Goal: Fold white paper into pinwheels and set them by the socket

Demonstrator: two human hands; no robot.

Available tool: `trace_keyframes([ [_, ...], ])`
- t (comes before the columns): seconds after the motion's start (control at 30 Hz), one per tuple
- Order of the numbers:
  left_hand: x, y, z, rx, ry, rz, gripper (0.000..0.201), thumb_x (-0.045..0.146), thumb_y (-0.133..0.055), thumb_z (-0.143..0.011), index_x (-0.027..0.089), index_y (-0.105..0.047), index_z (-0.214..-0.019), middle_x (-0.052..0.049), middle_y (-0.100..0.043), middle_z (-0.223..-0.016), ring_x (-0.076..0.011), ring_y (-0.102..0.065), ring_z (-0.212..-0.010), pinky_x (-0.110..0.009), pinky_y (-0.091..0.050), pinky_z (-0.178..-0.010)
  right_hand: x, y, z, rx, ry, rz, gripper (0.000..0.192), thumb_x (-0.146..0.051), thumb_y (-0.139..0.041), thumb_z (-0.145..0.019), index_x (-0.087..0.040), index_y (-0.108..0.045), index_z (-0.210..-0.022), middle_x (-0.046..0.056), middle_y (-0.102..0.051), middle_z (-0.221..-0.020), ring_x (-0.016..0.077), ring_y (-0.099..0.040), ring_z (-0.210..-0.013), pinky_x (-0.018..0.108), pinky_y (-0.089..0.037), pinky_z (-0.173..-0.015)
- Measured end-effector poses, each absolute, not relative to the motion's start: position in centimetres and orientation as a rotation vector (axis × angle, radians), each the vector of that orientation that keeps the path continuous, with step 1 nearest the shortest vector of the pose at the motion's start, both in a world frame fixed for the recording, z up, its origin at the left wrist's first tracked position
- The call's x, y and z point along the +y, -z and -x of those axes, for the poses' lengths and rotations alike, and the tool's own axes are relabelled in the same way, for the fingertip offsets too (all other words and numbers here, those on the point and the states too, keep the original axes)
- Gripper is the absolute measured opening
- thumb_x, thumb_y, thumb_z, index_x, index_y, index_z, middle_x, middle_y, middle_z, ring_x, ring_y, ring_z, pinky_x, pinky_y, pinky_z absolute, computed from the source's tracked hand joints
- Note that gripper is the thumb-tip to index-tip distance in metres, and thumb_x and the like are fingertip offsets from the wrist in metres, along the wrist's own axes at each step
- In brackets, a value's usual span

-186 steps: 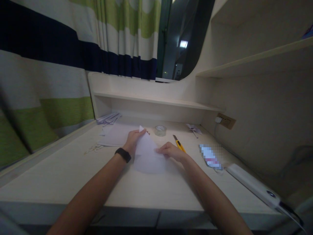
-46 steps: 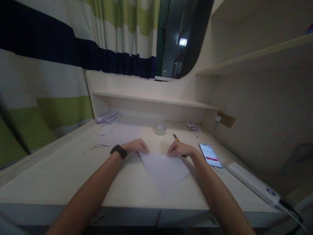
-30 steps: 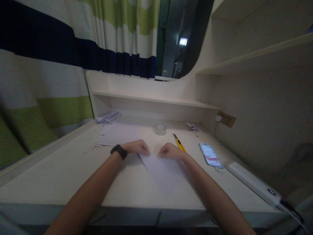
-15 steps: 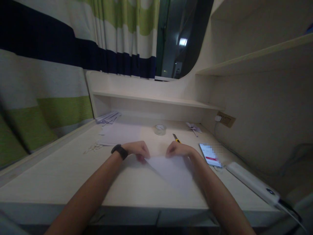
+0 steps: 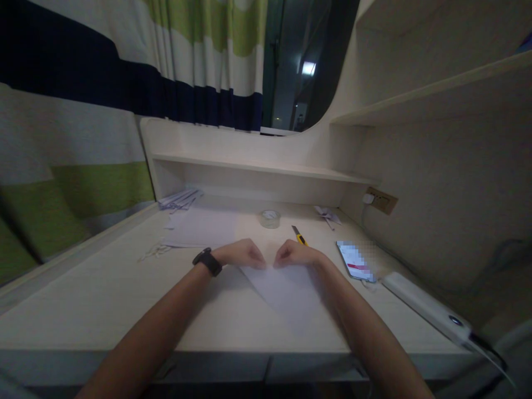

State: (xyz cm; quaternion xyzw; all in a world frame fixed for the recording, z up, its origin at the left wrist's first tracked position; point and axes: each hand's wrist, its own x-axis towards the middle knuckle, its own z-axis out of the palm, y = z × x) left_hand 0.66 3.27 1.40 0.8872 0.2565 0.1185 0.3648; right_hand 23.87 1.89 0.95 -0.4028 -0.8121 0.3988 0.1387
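Head-worn view, down over desk (image 5: 103,288), rather dim

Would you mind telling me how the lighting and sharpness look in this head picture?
Head view: dim and soft overall; wide-angle lens bends the shelf; the phone screen is pixelated; both hands cast faint shadows on the paper.

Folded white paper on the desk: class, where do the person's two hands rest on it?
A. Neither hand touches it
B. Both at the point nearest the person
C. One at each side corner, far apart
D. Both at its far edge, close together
D. The left hand and right hand both press on the far edge of the folded paper, fingertips almost meeting, while its point aims toward the person.
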Motion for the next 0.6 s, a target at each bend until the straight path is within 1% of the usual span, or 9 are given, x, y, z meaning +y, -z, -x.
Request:
trace_keyframes([
  [0.13, 2.9, -0.7, -1.4, 0.702, -0.283, -2.313, 0.021, 0.034, -0.066, -0.068, 0.014, -0.073, -0.067, -0.001, -0.066, -0.058, -0.012, -0.051, -0.052, -0.022, -0.034, -0.052, 1.6, -0.8, -23.5, -2.352, -1.194, 1.201, 0.023, -0.031, -0.069, -0.062, -0.011, -0.074, -0.073, 0.001, -0.064, -0.059, 0.0105, -0.051, -0.053, 0.021, -0.038, -0.054],
  [0.2, 3.3, -0.5, -0.8, 0.739, -0.289, -2.246, 0.016, 0.031, -0.068, -0.065, 0.016, -0.074, -0.067, -0.002, -0.067, -0.059, -0.0128, -0.053, -0.054, -0.022, -0.036, -0.054, 1.5, -1.1, -23.9, -2.324, -1.223, 1.238, 0.022, -0.029, -0.069, -0.061, -0.011, -0.074, -0.072, 0.0, -0.063, -0.055, 0.0096, -0.049, -0.05, 0.021, -0.036, -0.05],
  [0.3, 4.5, -0.3, 0.6, 0.774, -0.305, -2.132, 0.016, 0.03, -0.069, -0.062, 0.017, -0.074, -0.068, -0.003, -0.069, -0.063, -0.0143, -0.056, -0.057, -0.023, -0.038, -0.057, 1.4, -2.0, -24.9, -2.269, -1.275, 1.264, 0.019, -0.026, -0.069, -0.06, -0.011, -0.074, -0.069, 0.0, -0.061, -0.052, 0.0089, -0.048, -0.048, 0.02, -0.035, -0.047],
  [0.43, 6.0, -0.3, 2.6, 0.883, -0.319, -2.05, 0.014, 0.028, -0.073, -0.056, 0.017, -0.074, -0.065, -0.003, -0.07, -0.061, -0.0157, -0.057, -0.058, -0.024, -0.039, -0.058, 1.5, -2.7, -26.9, -2.144, -1.388, 1.307, 0.018, -0.025, -0.069, -0.057, -0.013, -0.074, -0.069, 0.002, -0.067, -0.058, 0.0118, -0.058, -0.054, 0.022, -0.046, -0.055],
  [0.53, 6.5, -0.6, 3.9, 0.939, -0.339, -2.019, 0.015, 0.029, -0.073, -0.057, 0.016, -0.074, -0.064, -0.002, -0.068, -0.059, -0.0151, -0.055, -0.056, -0.024, -0.037, -0.056, 1.9, -2.8, -28.6, -2.024, -1.436, 1.317, 0.02, -0.024, -0.069, -0.058, -0.012, -0.074, -0.073, 0.005, -0.069, -0.063, 0.0142, -0.062, -0.057, 0.025, -0.051, -0.061],
  [0.6, 6.5, -0.9, 4.4, 0.961, -0.387, -2.016, 0.018, 0.032, -0.072, -0.059, 0.015, -0.074, -0.065, -0.003, -0.067, -0.059, -0.0146, -0.054, -0.055, -0.024, -0.036, -0.055, 2.2, -2.6, -29.4, -1.948, -1.382, 1.295, 0.022, -0.025, -0.07, -0.059, -0.01, -0.074, -0.075, 0.007, -0.07, -0.068, 0.0154, -0.064, -0.061, 0.027, -0.052, -0.064],
])
